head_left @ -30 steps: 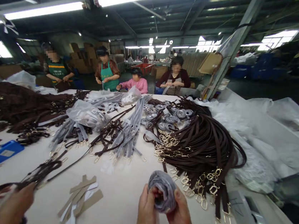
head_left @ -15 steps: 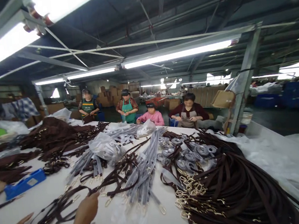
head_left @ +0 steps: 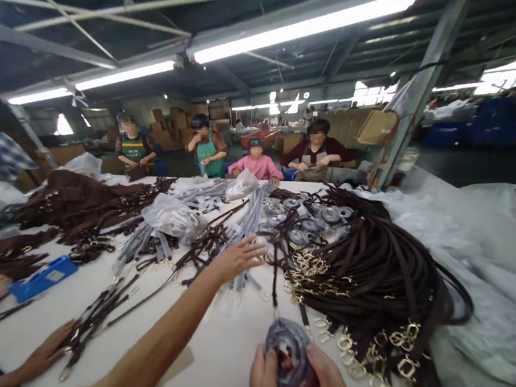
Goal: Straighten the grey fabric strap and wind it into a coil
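My left hand [head_left: 263,380] and my right hand [head_left: 328,377] are at the bottom middle, closed around a coiled strap [head_left: 290,336] from both sides. Grey, film-like wrapping covers the coil, and brown shows at its centre. A thumb presses on each side of it. Just above the coil, a dark brown strap [head_left: 275,275] with a metal clip at its lower end runs up toward the pile. To the right of my hands lies a large heap of brown straps [head_left: 372,261], with gold-coloured clips [head_left: 347,342] hanging toward me.
A co-worker's arm [head_left: 164,353] reaches across from the left, its hand over grey straps [head_left: 242,220]. Another hand [head_left: 47,351] rests by brown straps at the left. Coiled grey straps [head_left: 297,235], a blue holder [head_left: 44,277] and plastic sheeting [head_left: 495,272] surround the table. Several people sit or stand opposite.
My hands have come into view, holding the coiled strap. The co-worker's arm has swung right from the brown straps and its hand has opened. The camera view has tilted down.
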A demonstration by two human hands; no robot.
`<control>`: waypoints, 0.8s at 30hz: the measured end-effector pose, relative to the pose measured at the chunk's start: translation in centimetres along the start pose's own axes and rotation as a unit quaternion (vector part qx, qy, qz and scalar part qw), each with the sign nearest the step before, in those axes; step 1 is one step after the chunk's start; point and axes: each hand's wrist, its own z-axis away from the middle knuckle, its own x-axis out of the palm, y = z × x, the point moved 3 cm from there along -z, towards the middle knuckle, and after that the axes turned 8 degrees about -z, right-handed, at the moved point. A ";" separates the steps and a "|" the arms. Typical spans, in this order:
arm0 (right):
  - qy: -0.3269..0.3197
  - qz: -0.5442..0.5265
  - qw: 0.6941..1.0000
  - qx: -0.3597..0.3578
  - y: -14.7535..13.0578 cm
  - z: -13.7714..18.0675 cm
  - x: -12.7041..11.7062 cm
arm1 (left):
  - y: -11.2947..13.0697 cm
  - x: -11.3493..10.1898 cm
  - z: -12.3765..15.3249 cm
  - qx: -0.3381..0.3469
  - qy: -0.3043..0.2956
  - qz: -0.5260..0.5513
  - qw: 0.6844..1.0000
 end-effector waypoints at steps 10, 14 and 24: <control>-0.069 0.386 0.904 -0.170 -4.9 0.1 0.1 | 0.8 1.2 2.1 0.076 0.061 -0.158 0.983; -0.165 0.541 0.810 -0.154 -5.8 -0.3 2.0 | 0.6 1.7 2.4 0.095 0.025 -0.210 0.973; -0.163 0.626 0.760 -0.062 -2.7 -0.9 1.4 | -0.2 1.8 3.3 0.051 -0.038 -0.246 0.967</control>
